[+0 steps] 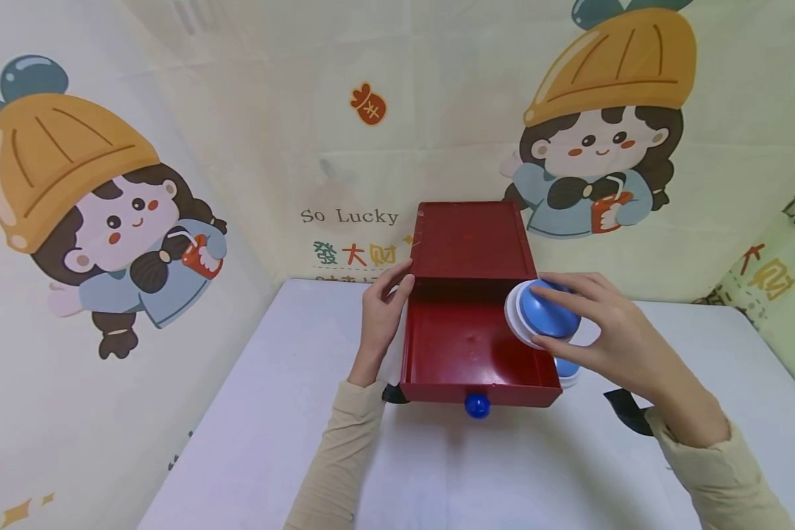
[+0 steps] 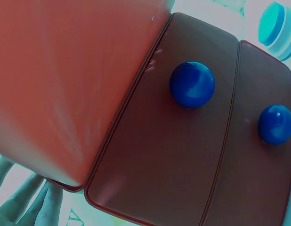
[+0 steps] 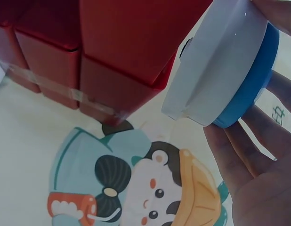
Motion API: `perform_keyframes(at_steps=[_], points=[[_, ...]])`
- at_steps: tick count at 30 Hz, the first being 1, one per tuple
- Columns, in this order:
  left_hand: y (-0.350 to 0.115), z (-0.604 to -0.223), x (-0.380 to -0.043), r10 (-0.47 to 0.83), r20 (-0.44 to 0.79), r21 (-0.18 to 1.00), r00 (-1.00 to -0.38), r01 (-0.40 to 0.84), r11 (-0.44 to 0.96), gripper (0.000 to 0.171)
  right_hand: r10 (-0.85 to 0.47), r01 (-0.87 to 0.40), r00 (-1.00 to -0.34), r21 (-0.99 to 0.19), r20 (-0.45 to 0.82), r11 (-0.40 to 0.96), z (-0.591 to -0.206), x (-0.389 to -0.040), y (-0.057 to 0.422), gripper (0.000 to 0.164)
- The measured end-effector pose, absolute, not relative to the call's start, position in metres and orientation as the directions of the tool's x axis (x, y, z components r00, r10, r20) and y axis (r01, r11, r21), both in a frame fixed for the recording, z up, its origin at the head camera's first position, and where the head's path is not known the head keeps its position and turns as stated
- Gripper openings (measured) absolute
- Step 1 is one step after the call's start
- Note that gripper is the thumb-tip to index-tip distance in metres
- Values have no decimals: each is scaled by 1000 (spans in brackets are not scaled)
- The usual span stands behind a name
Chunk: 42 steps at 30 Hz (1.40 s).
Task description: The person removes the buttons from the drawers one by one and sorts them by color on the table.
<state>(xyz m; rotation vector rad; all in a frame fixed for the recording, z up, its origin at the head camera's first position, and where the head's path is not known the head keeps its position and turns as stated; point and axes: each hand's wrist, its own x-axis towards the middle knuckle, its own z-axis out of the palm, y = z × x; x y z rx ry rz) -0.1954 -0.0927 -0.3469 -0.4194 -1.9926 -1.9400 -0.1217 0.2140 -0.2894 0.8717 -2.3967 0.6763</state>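
The right grip [image 1: 619, 335] holds a blue-and-white round object [image 1: 548, 311] near the right edge of an open red drawer [image 1: 467, 346]; the left grip [image 1: 380, 313], fingers extended, rests against the red cabinet [image 1: 473, 241]. A similar item [image 1: 567, 370] sits partly hidden on the bench [image 1: 437, 471].

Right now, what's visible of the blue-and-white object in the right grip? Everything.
The blue-and-white object is round: a smooth blue dome on a wider white base, both plastic-looking. The right wrist view shows a small dark detail at the edge of the white part, too unclear to identify. It is tilted, blue side toward the palm, held by the thumb and fingers of the right grip. In the head view it overlaps the right edge of the open red drawer; I can't tell whether they touch.
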Motion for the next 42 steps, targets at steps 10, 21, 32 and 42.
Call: perform_keyframes(at_steps=[10,21,32,42], points=[[-94,-347,-196,-10,437,900,-900,436,14,37,-373,-633,-718,-329,588,700,-295,-116,226,77],[-96,-347,-198,2,430,902,-903,430,24,37,-289,-580,-757,-397,586,712,-304,-110,236,80],[-97,-373,-217,-15,450,893,-893,450,19,35,-252,-558,-758,-398,601,729,-316,-111,251,81],[-96,-368,-212,-9,444,896,-896,444,7,36,-217,-505,-804,-443,554,741,-328,-113,263,77]])
